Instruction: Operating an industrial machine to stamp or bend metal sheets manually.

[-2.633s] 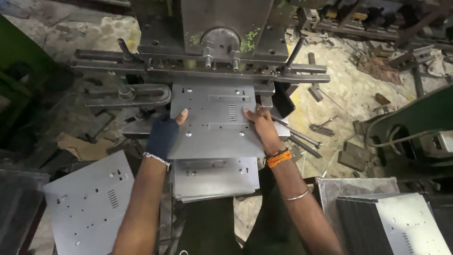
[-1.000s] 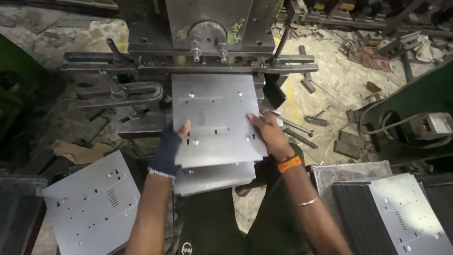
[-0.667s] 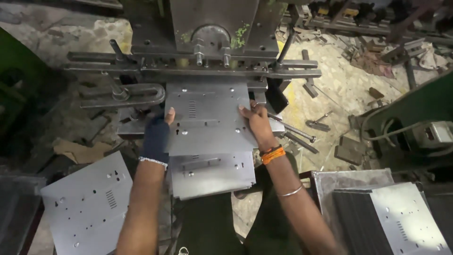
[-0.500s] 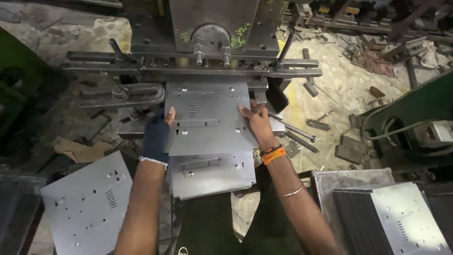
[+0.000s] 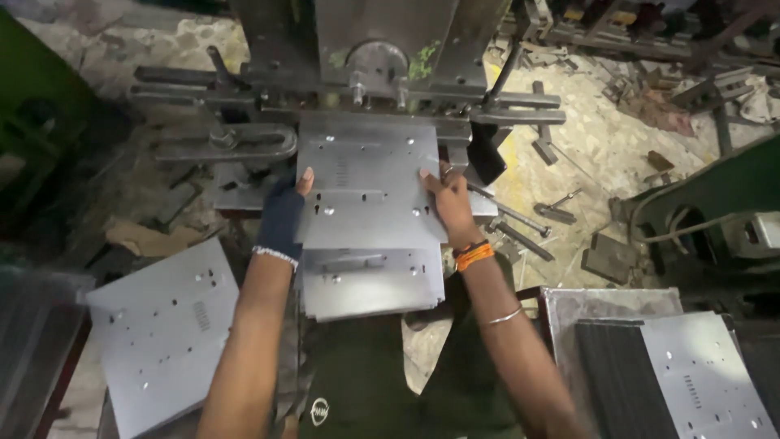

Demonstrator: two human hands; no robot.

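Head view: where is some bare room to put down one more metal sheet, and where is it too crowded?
The top of the left stack of sheets lies bare, as does the pale top sheet of the right stack. Crowded: the press bed, where the left hand and right hand hold a sheet, and the scrap-strewn floor.

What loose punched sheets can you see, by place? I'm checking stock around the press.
In both hands at the press, sheet: 1
Under it, lower sheet: 1
On the left, left sheet: 1
On the right, right sheet: 1
Total: 4
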